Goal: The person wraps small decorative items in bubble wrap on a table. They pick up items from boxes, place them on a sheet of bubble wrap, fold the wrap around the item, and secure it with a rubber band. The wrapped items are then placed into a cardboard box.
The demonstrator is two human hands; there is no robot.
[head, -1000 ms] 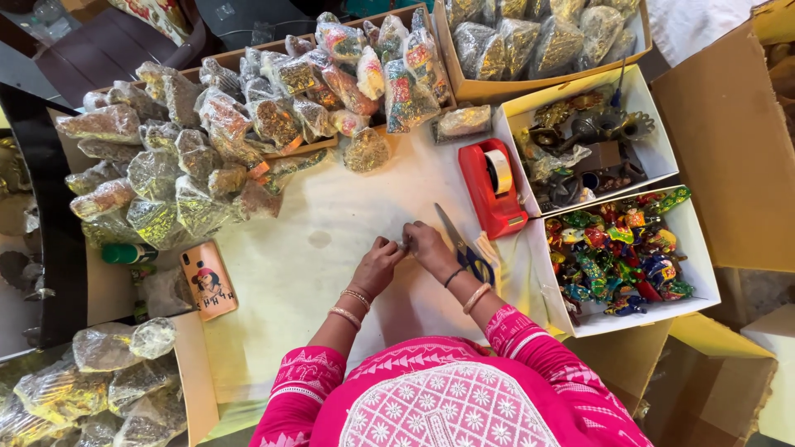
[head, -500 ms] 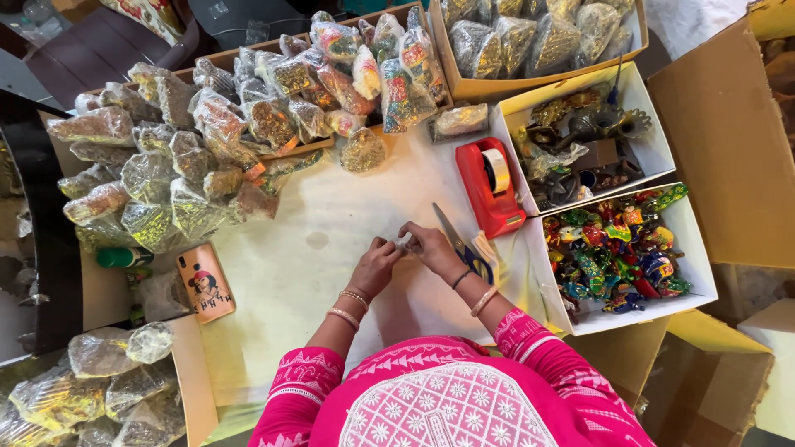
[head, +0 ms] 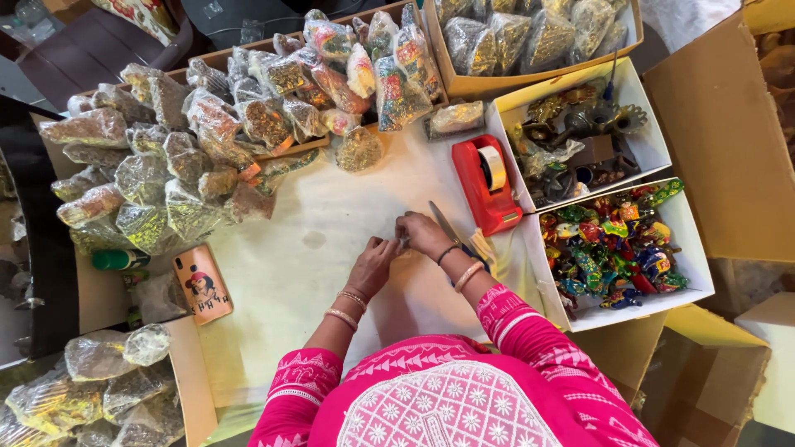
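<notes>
Both hands meet over the tabletop [head: 315, 248]: left hand [head: 374, 263] and right hand [head: 422, 234] pinch a tiny pale piece [head: 403, 242], fingers closed on it, tape dispenser [head: 486, 182] within reach.

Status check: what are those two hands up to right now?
Left hand and right hand pinch a small clear piece together. Scissors beside right hand. Red tape dispenser close by.

Both hands sit slightly further toward 12 o'clock than a second ago: the left hand [head: 373, 263] now meets the right hand [head: 424, 234], fingertips pinching a small item, too tiny to identify.
</notes>
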